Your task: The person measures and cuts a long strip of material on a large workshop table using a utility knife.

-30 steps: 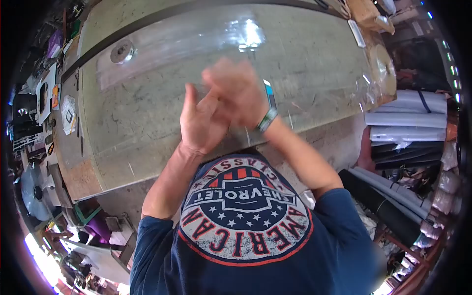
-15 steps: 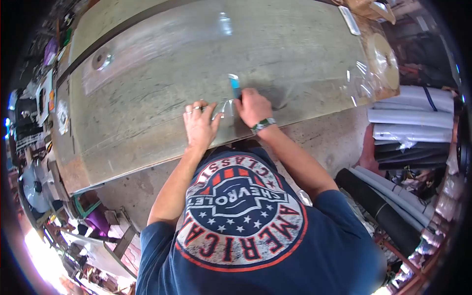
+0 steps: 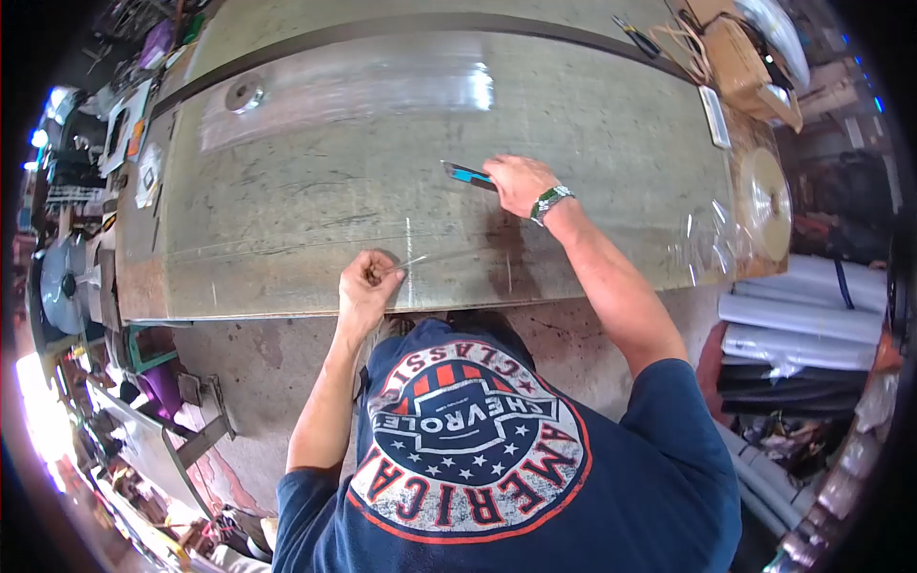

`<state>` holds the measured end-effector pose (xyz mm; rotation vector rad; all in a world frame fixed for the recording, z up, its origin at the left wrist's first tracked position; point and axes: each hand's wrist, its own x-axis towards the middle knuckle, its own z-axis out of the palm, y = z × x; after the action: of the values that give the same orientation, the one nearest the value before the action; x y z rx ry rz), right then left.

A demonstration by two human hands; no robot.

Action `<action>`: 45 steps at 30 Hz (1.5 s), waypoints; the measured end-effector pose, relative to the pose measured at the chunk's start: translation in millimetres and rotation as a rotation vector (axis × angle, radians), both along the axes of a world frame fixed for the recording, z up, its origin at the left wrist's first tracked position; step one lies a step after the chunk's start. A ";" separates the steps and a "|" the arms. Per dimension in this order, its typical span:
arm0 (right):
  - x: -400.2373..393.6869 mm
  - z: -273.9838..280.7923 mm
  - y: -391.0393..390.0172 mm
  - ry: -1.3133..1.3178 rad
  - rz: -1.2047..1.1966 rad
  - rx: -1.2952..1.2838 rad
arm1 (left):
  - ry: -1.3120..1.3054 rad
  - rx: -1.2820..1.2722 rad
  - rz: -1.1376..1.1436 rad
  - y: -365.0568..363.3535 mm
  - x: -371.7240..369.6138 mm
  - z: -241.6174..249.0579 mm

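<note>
My right hand [image 3: 521,183] is closed round a blue-and-black utility knife [image 3: 470,176], held above the table with its blade end pointing left. Lower and to the left, near the table's front edge, my left hand [image 3: 373,282] has its thumb and fingertips pinched on the end of a thin clear plastic strip [image 3: 413,261]. Because the strip is see-through, its full outline is hard to follow. The worn greenish worktable [image 3: 315,191] lies under both hands. A gap separates the knife from my left hand.
Several clear strips [image 3: 382,95] lie flat at the back, with a round metal weight [image 3: 245,94] on them. At the right end sits a roll of clear plastic [image 3: 764,191]. Pliers [image 3: 638,38] and a cardboard box [image 3: 745,67] are at the back right. White rolls [image 3: 802,310] are stacked beside the table.
My right hand has moved away from my left with the knife, which now points left instead of away from me. The left fingers have drawn together, nearer the front edge. The view has shifted.
</note>
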<state>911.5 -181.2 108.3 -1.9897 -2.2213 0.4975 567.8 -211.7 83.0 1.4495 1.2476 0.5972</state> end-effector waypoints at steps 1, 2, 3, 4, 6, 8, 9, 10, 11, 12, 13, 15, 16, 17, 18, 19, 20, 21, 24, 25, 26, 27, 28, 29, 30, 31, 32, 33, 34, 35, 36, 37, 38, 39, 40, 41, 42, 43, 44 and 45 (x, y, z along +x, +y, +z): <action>4.5 -6.4 5.2 -0.039 0.022 0.030 | -0.073 -0.077 0.065 -2.3 -6.4 2.5; 6.8 -15.1 10.6 -0.078 0.041 0.061 | -0.101 -0.123 0.115 -4.3 -12.2 5.9; 3.2 -20.1 17.6 -0.115 0.059 0.090 | -0.137 -0.133 0.141 -5.5 -18.4 7.4; -13.7 -14.7 14.4 -0.026 0.023 0.293 | -0.174 -0.145 0.163 -6.4 -26.0 8.0; -64.5 5.7 8.6 0.151 0.011 0.396 | -0.253 -0.160 0.188 -5.4 -39.0 5.6; -123.3 5.6 -6.2 0.434 0.106 0.199 | -0.329 -0.178 0.189 0.2 -45.5 15.8; -150.4 24.2 -13.4 0.475 0.135 -0.096 | -0.371 -0.188 0.185 4.3 -50.5 19.4; -174.9 11.3 -18.9 0.534 0.142 -0.198 | -0.370 -0.191 0.157 10.7 -61.1 19.1; -191.0 25.1 -13.9 0.618 0.122 -0.402 | -0.374 -0.202 0.164 18.2 -70.8 19.8; -201.2 16.6 -11.1 0.670 0.114 -0.402 | -0.377 -0.216 0.174 25.2 -81.3 21.8; -212.8 10.2 -7.5 0.722 0.108 -0.404 | -0.379 -0.231 0.186 32.0 -93.9 22.6; -236.8 8.8 -10.0 0.787 0.113 -0.312 | -0.284 -0.161 0.199 42.9 -126.6 12.9; -242.0 12.3 -10.3 0.804 0.100 -0.255 | -0.171 -0.139 0.193 49.6 -141.5 16.7; -255.2 15.5 -6.2 0.669 0.189 -0.184 | -0.072 -0.124 0.163 57.4 -149.4 18.9; -266.4 17.7 -1.5 0.619 0.188 -0.243 | -0.049 -0.119 0.147 63.3 -154.9 20.8; -278.3 -1.0 2.4 0.606 0.181 -0.292 | -0.021 -0.118 0.122 68.9 -163.6 24.8; -289.4 -1.5 5.0 0.525 0.127 -0.288 | -0.051 -0.123 0.114 74.7 -172.4 25.7; -298.8 -13.3 5.6 0.554 0.083 -0.209 | -0.069 -0.125 0.120 80.6 -183.6 24.1; -307.5 3.5 15.4 0.580 0.029 -0.232 | -0.153 -0.128 0.222 100.3 -229.2 15.4; -310.6 4.5 22.0 0.592 0.037 -0.264 | -0.137 -0.126 0.262 108.6 -248.3 13.7; -311.3 0.2 27.6 0.546 0.055 -0.312 | -0.109 -0.116 0.319 112.8 -271.8 15.2; -309.9 0.7 32.2 0.502 0.083 -0.356 | -0.044 -0.098 0.348 120.1 -291.2 13.1; -309.4 -4.4 33.8 0.445 0.090 -0.427 | 0.042 -0.083 0.399 128.2 -313.1 9.4; -305.6 -7.8 33.9 0.461 0.125 -0.425 | 0.283 -0.017 0.377 134.7 -334.2 11.3; -306.1 -7.2 35.3 0.534 0.097 -0.478 | 0.262 0.079 0.456 135.9 -345.0 13.0; -307.1 -6.1 36.6 0.558 0.095 -0.520 | 0.515 0.137 0.447 140.7 -358.7 25.9; -305.9 -5.7 38.5 0.586 0.079 -0.498 | 0.560 0.176 0.484 147.2 -380.4 15.1; -299.4 -9.7 38.4 0.727 -0.030 -0.577 | 0.543 0.179 0.557 153.2 -398.7 0.4; -300.6 -9.1 39.7 0.809 -0.137 -0.651 | 0.563 0.235 0.598 157.4 -414.7 -9.8; -303.6 -2.4 37.7 0.801 -0.160 -0.631 | 0.557 0.285 0.622 158.4 -425.5 -13.7; -303.8 -7.0 32.0 0.781 -0.205 -0.630 | 0.629 0.345 0.671 157.2 -435.3 -11.6; -307.4 -9.1 32.8 0.761 -0.211 -0.635 | 0.699 0.395 0.708 159.3 -440.8 -9.7; -308.9 -10.5 34.3 0.737 -0.226 -0.637 | 0.766 0.443 0.739 162.0 -443.0 -10.9; -310.3 -14.2 46.3 0.710 -0.249 -0.649 | 0.770 0.430 0.771 175.1 -444.9 -18.8; -311.7 -17.0 48.9 0.697 -0.271 -0.660 | 0.776 0.433 0.810 178.5 -448.3 -21.3; -312.4 -21.4 50.9 0.686 -0.265 -0.662 | 0.783 0.437 0.849 180.7 -451.5 -24.2; -314.5 -22.8 52.3 0.675 -0.261 -0.663 | 0.795 0.430 0.870 181.1 -455.9 -27.9; -315.6 -22.3 53.6 0.662 -0.259 -0.664 | 0.736 0.407 0.898 180.9 -460.3 -31.5; -317.5 -21.0 54.0 0.663 -0.262 -0.665 | 0.676 0.383 0.923 179.9 -464.0 -35.1; -318.7 -20.2 54.8 0.666 -0.265 -0.669 | 0.616 0.363 0.946 179.4 -466.6 -36.5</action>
<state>592.8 -126.4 88.2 -1.8937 -1.4561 1.7277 101.2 -32.3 46.5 1.3071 2.4549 1.0814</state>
